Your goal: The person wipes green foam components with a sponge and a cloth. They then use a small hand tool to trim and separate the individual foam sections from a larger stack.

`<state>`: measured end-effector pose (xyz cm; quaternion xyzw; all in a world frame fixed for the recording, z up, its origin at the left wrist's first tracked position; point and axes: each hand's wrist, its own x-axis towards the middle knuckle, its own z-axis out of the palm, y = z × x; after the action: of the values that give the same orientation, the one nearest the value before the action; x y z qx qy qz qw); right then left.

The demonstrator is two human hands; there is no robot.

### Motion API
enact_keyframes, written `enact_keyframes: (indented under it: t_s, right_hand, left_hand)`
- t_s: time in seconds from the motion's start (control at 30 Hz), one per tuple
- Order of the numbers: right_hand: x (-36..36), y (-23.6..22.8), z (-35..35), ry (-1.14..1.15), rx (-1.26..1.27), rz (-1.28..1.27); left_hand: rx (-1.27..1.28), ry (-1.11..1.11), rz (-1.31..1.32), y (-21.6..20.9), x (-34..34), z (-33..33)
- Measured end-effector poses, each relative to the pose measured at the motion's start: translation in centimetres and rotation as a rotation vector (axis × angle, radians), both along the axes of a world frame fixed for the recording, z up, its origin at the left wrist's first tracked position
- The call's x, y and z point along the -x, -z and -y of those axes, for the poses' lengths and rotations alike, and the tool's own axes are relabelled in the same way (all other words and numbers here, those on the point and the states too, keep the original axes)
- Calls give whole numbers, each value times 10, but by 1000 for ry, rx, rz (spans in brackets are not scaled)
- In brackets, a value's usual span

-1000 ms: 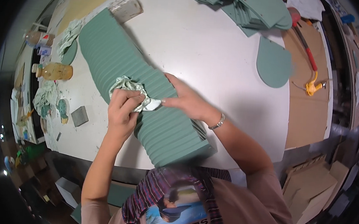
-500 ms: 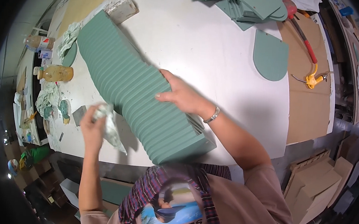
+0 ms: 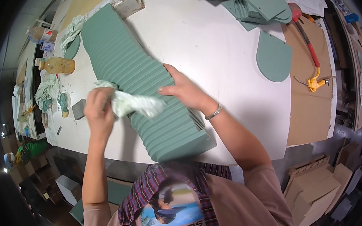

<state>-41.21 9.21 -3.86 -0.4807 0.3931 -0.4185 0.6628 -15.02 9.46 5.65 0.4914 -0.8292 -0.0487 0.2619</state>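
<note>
A long row of green panels [image 3: 121, 61] stands on edge, packed face to face, slanting across the white tabletop from far left toward my body. My left hand [image 3: 99, 106] is closed on a pale, stained rag [image 3: 135, 104], blurred by motion, whose loose end lies over or just above the row's left side. On the row's right side rests my right hand [image 3: 182, 87], thumb and fingers apart, steadying the panels near their middle. A white, paint-spattered block [image 3: 128, 3] stands by the far end of the row.
More green panels [image 3: 257, 8] are piled at the far edge, with a single rounded panel [image 3: 274, 56] nearer. An air blow gun [image 3: 317, 84] with a red hose lies on cardboard at right. Left are a bottle of yellowish liquid [image 3: 57, 65], crumpled rags [image 3: 47, 90] and a grey block [image 3: 79, 109].
My left hand has swung the rag up and right, from beside the row onto or over its panels. My right hand stays on the row. The view has shifted slightly.
</note>
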Motion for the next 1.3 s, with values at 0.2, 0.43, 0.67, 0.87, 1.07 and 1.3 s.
enact_keyframes:
  t_s: [0.2, 0.43, 0.67, 0.87, 1.07, 1.3]
  right_hand:
    - [-1, 3, 0, -43, -71, 61]
    - [0, -2, -1, -42, -71, 45]
    - [2, -3, 1, -31, -46, 5]
    - [-2, -7, -1, -10, 28, -71]
    - [0, 0, -2, -38, -43, 26]
    - [0, -3, 0, -25, -84, 49]
  left_hand:
    - [-117, 103, -40, -6, 57, 23]
    - [-112, 34, -63, 27, 48, 23]
    - [-78, -21, 18, 24, 78, 30]
    - [79, 34, 156, 25, 78, 26]
    - [84, 61, 95, 24, 64, 30]
    - [-104, -84, -416, 10, 59, 51]
